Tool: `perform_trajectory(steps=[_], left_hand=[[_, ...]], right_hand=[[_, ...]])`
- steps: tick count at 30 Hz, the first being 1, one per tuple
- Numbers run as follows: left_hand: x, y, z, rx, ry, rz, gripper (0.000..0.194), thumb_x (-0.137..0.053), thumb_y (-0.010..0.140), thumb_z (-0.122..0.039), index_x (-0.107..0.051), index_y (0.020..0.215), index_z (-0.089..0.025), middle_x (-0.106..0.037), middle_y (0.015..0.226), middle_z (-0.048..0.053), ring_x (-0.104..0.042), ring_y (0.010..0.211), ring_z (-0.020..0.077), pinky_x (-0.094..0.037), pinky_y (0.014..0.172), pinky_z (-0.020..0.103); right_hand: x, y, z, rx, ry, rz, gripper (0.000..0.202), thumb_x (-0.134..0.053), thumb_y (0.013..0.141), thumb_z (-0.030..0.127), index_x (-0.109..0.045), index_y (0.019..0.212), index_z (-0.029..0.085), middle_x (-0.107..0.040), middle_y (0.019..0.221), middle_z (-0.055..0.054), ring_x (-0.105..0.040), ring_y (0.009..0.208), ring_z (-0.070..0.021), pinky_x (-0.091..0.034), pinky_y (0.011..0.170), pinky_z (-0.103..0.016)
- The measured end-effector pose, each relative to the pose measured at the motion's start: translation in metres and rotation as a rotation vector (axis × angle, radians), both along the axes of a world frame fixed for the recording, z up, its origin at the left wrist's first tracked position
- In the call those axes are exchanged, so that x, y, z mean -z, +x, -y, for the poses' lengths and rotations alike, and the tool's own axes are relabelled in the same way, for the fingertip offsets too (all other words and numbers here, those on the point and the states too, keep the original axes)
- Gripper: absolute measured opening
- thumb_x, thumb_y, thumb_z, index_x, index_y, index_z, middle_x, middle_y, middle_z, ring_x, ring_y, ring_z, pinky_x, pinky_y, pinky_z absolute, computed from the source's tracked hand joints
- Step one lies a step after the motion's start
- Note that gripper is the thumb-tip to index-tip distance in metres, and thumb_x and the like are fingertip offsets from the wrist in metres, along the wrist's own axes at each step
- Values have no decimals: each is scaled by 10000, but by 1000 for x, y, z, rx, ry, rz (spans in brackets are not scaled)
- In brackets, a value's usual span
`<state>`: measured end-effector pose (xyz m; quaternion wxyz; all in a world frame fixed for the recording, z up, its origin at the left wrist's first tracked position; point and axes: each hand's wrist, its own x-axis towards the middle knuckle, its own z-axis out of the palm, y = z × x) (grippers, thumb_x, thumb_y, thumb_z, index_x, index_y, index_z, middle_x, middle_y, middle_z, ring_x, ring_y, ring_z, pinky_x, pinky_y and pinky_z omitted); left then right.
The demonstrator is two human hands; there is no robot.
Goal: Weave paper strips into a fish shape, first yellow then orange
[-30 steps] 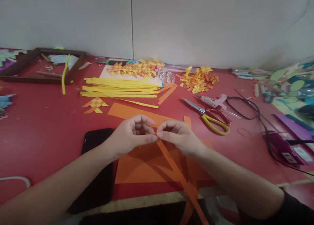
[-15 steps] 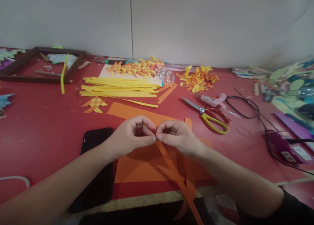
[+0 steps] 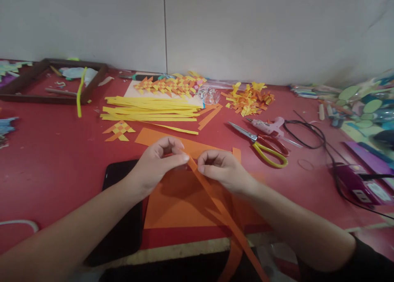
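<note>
Between thumb and fingers my left hand (image 3: 163, 161) pinches the upper end of a long orange paper strip (image 3: 212, 189). From there the strip slants down to the right, past the table's front edge. My right hand (image 3: 226, 169) is curled closed at the strip's side, just below the left fingertips, and its thumb and finger appear to pinch the strip's edge. Beneath both hands lie an orange paper sheet (image 3: 172, 212) and a wide orange paper piece (image 3: 154, 137). A woven orange and yellow paper fish (image 3: 120, 131) lies beyond my left hand.
Left of the sheet is a black phone (image 3: 123, 220), partly under my left forearm. Yellow strips (image 3: 147, 109) and paper scraps (image 3: 250, 101) lie farther back. Scissors (image 3: 258, 144), a pink glue gun (image 3: 271, 126) and a black cable (image 3: 324, 138) are on the right. A brown frame (image 3: 40, 99) stands back left.
My left hand has moved up and left, drawing the strip's end away from my right hand. More of the strip shows between them. My right hand has barely moved.
</note>
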<state>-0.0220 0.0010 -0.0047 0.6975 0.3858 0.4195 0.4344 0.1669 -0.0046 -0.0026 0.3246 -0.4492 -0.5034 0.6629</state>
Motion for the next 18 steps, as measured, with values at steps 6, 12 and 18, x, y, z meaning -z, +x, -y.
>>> perform_trajectory(steps=[6,12,18], left_hand=[[-1,0,-5,-293,19,72,248,-763,689,-151,-523,736,-191,-593,666,-66,-624,693,90,-544,651,194],[-3,1,-8,-436,64,84,275,-750,742,-187,-484,809,-209,-601,713,-77,-654,705,86,-558,684,199],[-4,2,-2,269,-136,-123,430,-710,741,-544,-596,857,-145,-690,741,51,-711,601,189,-535,455,219]], right_hand=[[0,0,0,19,-18,22,102,-669,663,233,-600,665,158,-501,558,50,-345,472,-49,-239,457,-219],[1,0,0,44,-57,42,96,-652,668,237,-587,657,167,-454,506,70,-286,433,-44,-156,431,-227],[0,0,0,66,-24,23,87,-658,654,232,-603,644,165,-508,537,49,-358,466,-56,-238,459,-221]])
